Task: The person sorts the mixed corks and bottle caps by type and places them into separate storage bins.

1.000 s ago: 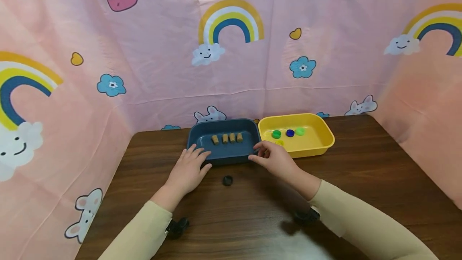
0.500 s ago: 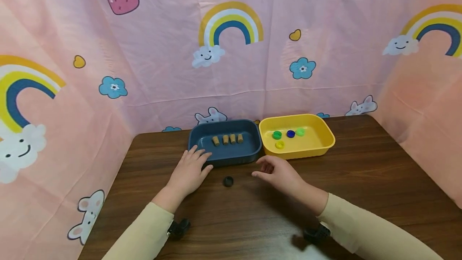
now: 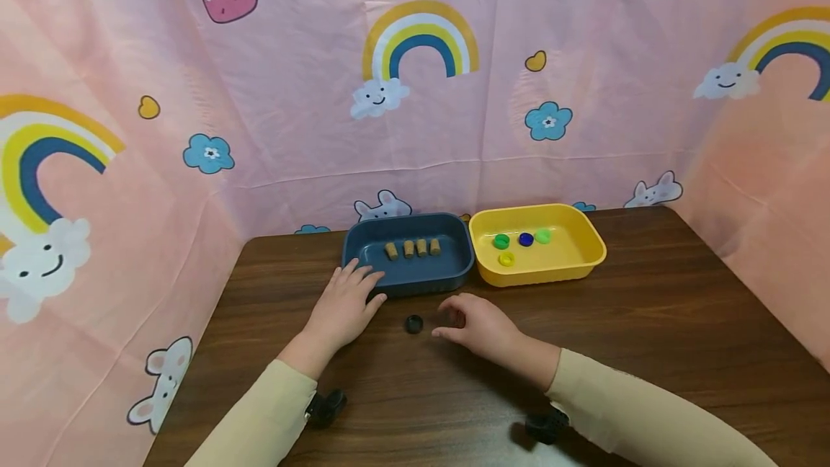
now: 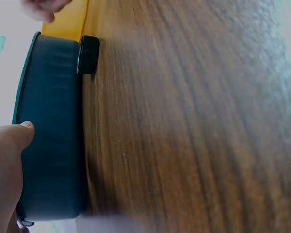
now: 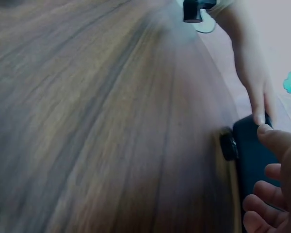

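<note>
My left hand (image 3: pixel 340 308) rests at the near left corner of the dark blue tray (image 3: pixel 421 284), with its fingers over the rim. In the left wrist view the thumb (image 4: pixel 25 133) lies against the tray's side. A small black bottle cap (image 3: pixel 413 323) lies on the table in front of the tray. Just right of the cap is my right hand (image 3: pixel 483 326), thumb and fingers apart and bent, with nothing between them. Several corks (image 3: pixel 408 248) stand or lie in a row inside the blue tray.
A yellow tray (image 3: pixel 583 265) sits against the blue tray's right side, holding green caps (image 3: pixel 501 241), a blue cap (image 3: pixel 526 238) and a yellow cap (image 3: pixel 506 259). Patterned pink cloth (image 3: pixel 298 128) hangs behind and beside the brown wooden table (image 3: pixel 661 323).
My right hand has left the gap between the two trays and come down toward the black cap, now beside it. My left hand stays at the blue tray's corner.
</note>
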A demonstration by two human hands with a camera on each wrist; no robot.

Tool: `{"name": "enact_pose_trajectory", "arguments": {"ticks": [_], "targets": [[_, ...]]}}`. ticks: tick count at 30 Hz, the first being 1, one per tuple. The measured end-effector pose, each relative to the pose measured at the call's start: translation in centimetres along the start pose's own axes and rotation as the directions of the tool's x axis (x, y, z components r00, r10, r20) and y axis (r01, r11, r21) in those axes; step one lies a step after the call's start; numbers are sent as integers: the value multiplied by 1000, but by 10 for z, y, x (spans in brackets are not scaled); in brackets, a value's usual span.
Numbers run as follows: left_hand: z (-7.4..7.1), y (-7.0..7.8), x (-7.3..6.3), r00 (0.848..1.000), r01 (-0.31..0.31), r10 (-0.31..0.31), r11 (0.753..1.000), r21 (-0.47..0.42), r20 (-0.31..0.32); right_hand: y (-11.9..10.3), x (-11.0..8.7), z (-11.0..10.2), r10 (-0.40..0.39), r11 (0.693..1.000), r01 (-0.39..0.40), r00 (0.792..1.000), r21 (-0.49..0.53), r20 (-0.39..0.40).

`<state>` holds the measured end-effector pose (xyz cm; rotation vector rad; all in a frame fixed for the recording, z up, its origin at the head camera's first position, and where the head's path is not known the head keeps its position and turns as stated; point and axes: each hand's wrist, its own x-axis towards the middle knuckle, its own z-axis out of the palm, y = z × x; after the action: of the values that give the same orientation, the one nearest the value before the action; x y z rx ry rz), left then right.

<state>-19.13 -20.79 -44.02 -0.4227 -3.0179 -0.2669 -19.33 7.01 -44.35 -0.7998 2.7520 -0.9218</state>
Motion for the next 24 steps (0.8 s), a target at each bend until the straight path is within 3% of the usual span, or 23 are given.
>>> {"name": "enact_pose_trajectory", "arguments": {"ticks": [9, 16, 24], "targets": [[-2, 2, 1, 1000, 3, -3, 1000, 7, 19, -16, 17, 14, -44, 993, 46, 999, -104, 22], [-1, 0, 2, 1000, 4, -4, 1000, 7, 18, -20, 29, 22, -58, 963, 80, 994, -256, 92], [-1, 0, 1, 1000, 3, -3, 1000, 6, 12, -18, 35, 26, -64, 958, 91, 992, -273, 105]]}}
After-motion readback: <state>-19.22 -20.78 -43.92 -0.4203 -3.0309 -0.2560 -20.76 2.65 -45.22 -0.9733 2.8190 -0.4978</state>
